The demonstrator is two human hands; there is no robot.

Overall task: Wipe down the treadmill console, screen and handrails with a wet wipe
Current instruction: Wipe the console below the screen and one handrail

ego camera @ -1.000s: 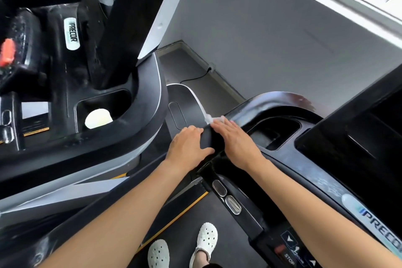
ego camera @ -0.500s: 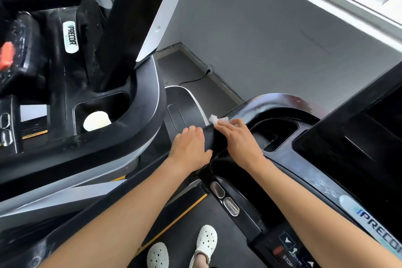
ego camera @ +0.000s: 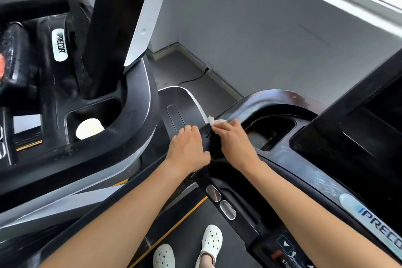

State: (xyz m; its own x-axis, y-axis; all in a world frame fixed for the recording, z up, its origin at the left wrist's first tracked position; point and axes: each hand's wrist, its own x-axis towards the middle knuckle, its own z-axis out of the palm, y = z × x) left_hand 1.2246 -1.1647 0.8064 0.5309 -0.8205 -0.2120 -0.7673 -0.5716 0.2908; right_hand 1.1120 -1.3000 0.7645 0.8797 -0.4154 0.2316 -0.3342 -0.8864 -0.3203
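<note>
- Right hand (ego camera: 236, 143) pinches a crumpled white wet wipe (ego camera: 214, 121) under bent fingertips, pressing it onto the left corner of the treadmill console (ego camera: 272, 98).
- The wipe pokes out beyond those fingertips, pointing away from the person. Its short wad lies crosswise to the fingers.
- Left hand (ego camera: 187, 150), just beside, curls its fingers over the same corner's edge, likely bracing.
- The console rim curves off rightward past a cup-holder recess (ego camera: 272, 130), probably the next stretch to wipe.
</note>
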